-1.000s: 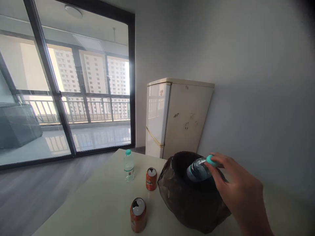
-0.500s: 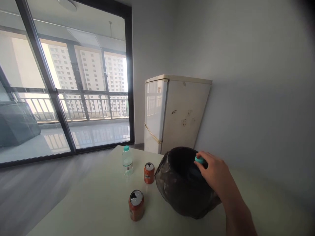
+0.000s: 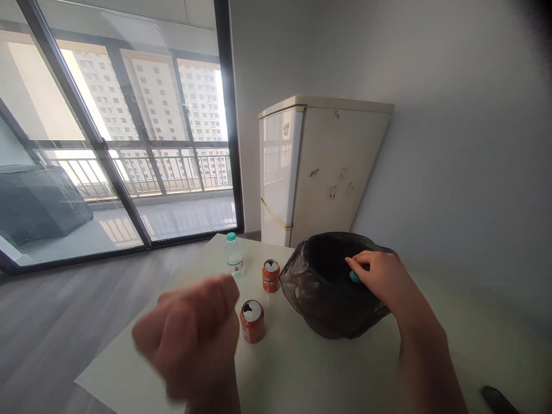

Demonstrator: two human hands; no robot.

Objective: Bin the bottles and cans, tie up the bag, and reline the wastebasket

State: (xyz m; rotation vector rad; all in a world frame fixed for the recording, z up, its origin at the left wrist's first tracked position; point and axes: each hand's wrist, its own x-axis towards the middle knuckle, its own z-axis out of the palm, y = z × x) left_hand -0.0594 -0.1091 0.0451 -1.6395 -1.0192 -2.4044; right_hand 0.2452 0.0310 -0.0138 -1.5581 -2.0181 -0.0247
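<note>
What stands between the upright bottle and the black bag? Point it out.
The farther orange can stands roughly between the upright bottle and the black bag, close beside the bag. The nearer orange can stands off that line, toward the camera.

On the pale table (image 3: 297, 371) stand a clear bottle (image 3: 234, 256), two orange cans (image 3: 271, 280) (image 3: 253, 332) and a dark plastic bag (image 3: 325, 310).

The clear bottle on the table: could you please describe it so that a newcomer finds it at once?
Find the pale table before the white refrigerator. Near the table's far corner, left of the two orange cans, stands the bottle. Its see-through body and turquoise cap set it apart from the cans.
</note>
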